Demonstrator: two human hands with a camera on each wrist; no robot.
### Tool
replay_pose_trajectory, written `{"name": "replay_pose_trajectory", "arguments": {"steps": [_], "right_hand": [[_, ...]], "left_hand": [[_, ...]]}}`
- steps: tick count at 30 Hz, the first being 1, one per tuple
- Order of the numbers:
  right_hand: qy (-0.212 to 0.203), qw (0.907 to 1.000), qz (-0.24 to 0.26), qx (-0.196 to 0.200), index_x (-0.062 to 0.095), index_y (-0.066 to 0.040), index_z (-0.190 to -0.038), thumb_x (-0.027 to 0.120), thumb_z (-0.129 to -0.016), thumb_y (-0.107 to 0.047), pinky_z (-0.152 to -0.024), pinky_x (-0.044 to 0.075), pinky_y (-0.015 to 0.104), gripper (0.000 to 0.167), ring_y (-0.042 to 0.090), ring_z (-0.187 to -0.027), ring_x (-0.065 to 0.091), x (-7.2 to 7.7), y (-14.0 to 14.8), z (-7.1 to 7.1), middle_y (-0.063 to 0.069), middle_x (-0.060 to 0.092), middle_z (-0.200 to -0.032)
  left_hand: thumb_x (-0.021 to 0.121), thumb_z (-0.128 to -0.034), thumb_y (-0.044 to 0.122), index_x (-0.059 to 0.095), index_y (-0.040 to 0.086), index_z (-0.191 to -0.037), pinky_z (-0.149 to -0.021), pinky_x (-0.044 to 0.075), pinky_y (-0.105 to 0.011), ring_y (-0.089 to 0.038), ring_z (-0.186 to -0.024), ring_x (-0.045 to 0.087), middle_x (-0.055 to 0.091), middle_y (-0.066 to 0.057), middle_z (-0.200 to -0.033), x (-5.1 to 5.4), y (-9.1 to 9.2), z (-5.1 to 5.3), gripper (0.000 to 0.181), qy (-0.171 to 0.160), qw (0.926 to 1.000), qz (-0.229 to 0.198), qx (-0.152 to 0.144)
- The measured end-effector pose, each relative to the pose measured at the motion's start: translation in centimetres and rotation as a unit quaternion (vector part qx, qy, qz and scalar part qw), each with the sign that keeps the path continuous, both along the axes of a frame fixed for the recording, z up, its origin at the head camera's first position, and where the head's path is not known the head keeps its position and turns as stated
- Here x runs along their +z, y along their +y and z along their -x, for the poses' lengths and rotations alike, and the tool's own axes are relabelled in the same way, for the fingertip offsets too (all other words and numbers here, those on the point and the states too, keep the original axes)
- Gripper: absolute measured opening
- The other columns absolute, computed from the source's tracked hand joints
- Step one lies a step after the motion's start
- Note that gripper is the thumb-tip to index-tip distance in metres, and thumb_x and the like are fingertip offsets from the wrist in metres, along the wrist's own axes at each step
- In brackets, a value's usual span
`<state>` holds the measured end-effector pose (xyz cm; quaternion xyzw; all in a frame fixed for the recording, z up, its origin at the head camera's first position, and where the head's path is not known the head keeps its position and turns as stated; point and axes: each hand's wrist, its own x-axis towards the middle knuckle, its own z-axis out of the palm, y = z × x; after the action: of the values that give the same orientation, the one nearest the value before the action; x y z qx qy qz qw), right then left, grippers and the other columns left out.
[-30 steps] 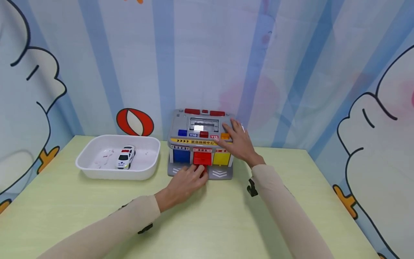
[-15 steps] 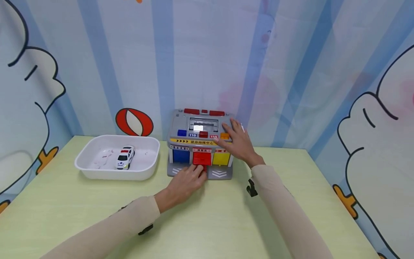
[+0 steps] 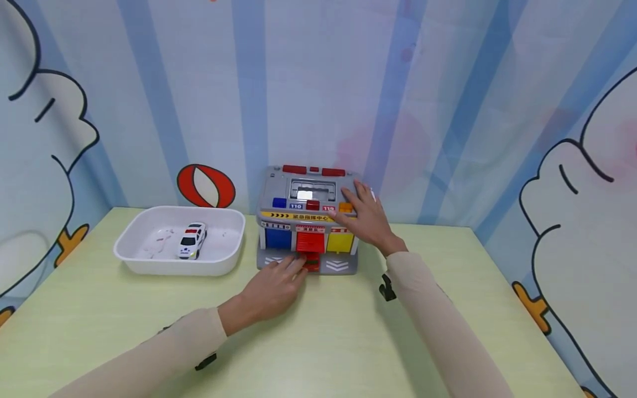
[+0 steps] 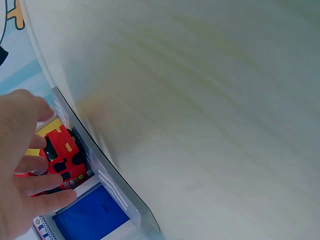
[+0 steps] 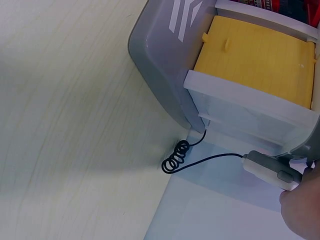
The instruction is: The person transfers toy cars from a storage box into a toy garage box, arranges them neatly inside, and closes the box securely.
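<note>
A grey toy rescue station (image 3: 275,190) with blue, red and yellow doors stands at the back of the table. In front of its red door (image 3: 311,242), a red toy vehicle (image 4: 67,155) sits on the grey ramp, partly covered by fingers. My left hand (image 3: 271,290) is beside that vehicle, its fingers loosely extended over it and the thumb apart; whether they touch it cannot be told. My right hand (image 3: 369,221) rests with spread fingers on the station's right roof corner, near the orange button (image 3: 345,208). The right wrist view shows the yellow door (image 5: 260,60) lying shut.
Left of the station stands a white plastic tray (image 3: 174,268) holding a white toy police car (image 3: 192,241). A grey-and-white handset (image 5: 272,170) on a coiled black cord (image 5: 176,157) hangs at the station's side. A striped cartoon curtain (image 3: 318,83) hangs behind the table.
My left hand has drawn back to the left and its fingers have loosened from the red toy vehicle, more of which now shows. My right hand has stayed on the roof.
</note>
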<state>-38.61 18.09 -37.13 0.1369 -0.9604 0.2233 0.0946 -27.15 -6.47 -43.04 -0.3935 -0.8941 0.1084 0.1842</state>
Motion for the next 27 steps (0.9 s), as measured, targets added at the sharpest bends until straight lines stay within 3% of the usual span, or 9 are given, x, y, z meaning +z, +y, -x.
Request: {"name": "replay_pose_trajectory", "arguments": {"steps": [6,10,19,27], "right_hand": [[-0.001,1.0,0.001,-0.002,0.031,-0.021,-0.158,0.053,-0.09,-0.063,-0.126,0.002,0.058,0.083,0.033,-0.157,0.002,0.0,0.0,-0.1,0.008,0.007,-0.17],[0.0,1.0,0.002,0.0,0.031,-0.021,-0.158,0.053,-0.09,-0.062,-0.126,0.001,0.058,0.082,0.033,-0.157,0.001,0.1,0.0,0.0,0.007,0.007,-0.17],[0.0,1.0,0.005,0.005,0.031,-0.019,-0.158,0.052,-0.091,-0.061,-0.126,-0.001,0.056,0.082,0.032,-0.157,0.001,0.1,-0.1,-0.2,0.007,0.007,-0.171],[0.0,1.0,0.008,0.004,0.031,-0.02,-0.158,0.051,-0.091,-0.062,-0.126,0.0,0.057,0.081,0.032,-0.157,0.0,-0.3,0.1,0.1,0.007,0.006,-0.171]], "left_hand": [[0.059,-0.0945,0.055,0.053,0.013,-0.145,-0.107,0.048,-0.051,-0.034,-0.145,0.041,0.044,-0.012,-0.157,0.0,-0.6,-0.3,0.066,-0.076,0.9966,0.006,0.031],[0.049,-0.0946,0.065,0.046,0.012,-0.15,-0.116,0.038,-0.056,-0.034,-0.152,0.029,0.033,-0.01,-0.163,-0.2,-1.2,-0.5,0.077,-0.103,0.9941,0.008,0.035],[0.042,-0.0918,0.073,0.034,0.01,-0.156,-0.125,0.018,-0.053,-0.031,-0.156,0.018,0.023,-0.009,-0.167,-1.0,-2.0,-0.3,0.09,-0.115,0.993,-0.005,0.024],[0.039,-0.0923,0.073,0.028,0.009,-0.158,-0.127,0.013,-0.05,-0.032,-0.156,0.015,0.019,-0.009,-0.168,-1.0,-1.9,0.0,0.092,-0.144,0.9889,-0.026,0.024]]}}
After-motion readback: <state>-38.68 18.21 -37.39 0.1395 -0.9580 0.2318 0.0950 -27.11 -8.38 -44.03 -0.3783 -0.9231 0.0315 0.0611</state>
